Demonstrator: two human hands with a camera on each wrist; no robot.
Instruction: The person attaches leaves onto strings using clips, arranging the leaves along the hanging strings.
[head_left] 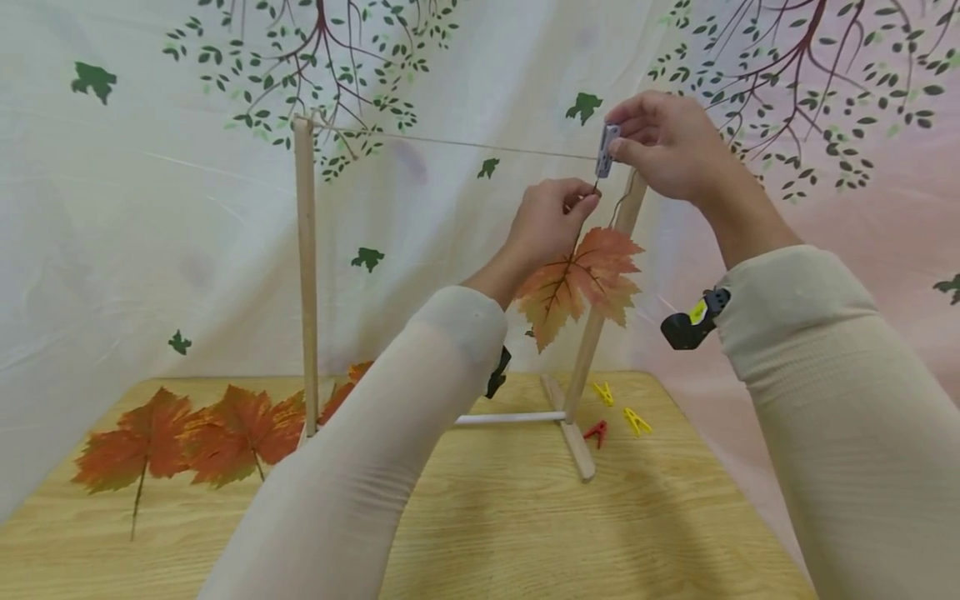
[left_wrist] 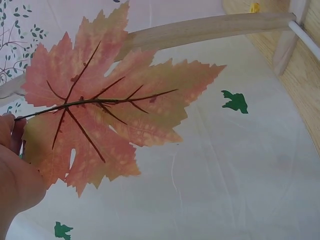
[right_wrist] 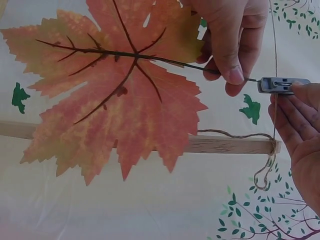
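Note:
An orange-red artificial maple leaf (head_left: 592, 271) hangs from its dark stem, which my left hand (head_left: 551, 218) pinches near the top between thumb and fingers. Just above and to the right, my right hand (head_left: 670, 148) holds a grey clothespin (head_left: 607, 151) between thumb and fingers. In the right wrist view, that clothespin (right_wrist: 270, 84) lies across the twine (right_wrist: 275, 55), and the stem's tip meets its end. Whether the stem is clamped inside I cannot tell. The left wrist view shows the leaf (left_wrist: 100, 107) spread out beyond the hand.
The twine runs between two wooden posts, left (head_left: 307, 275) and right (head_left: 587, 358); a white rod (head_left: 510, 418) joins their bases. Yellow clothespins (head_left: 637, 421) and a red clothespin (head_left: 597, 432) lie on the table (head_left: 487, 517) at right. Several maple leaves (head_left: 150, 433) lie at left.

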